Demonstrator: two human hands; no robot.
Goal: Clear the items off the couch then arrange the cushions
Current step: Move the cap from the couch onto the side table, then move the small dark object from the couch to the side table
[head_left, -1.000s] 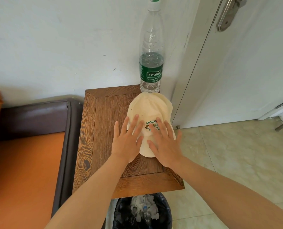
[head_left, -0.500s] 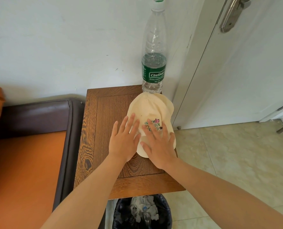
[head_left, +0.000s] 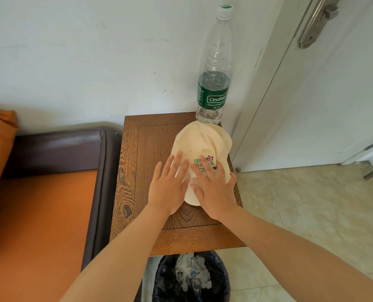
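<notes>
Resting along the brown wooden counter [head_left: 137, 171]'s right edge, cream cloth cap [head_left: 199, 144] overhanging slightly; could slide off. Tall clear plastic water bottle [head_left: 213, 83] at far right corner, touching cap; could topple if nudged. Left hand [head_left: 169, 188], right hand [head_left: 213, 190]: fingers spread flat on brim.

One head-worn view looks forward and steeply down onto the side table [head_left: 150, 149], from close above its near edge. The table sits at mid-frame. The wall rises behind it, the couch [head_left: 50, 192] lies left of it, the door [head_left: 333, 94] right of it, and a bin [head_left: 192, 280] shows below its near edge. Both forearms enter from the bottom.
</notes>
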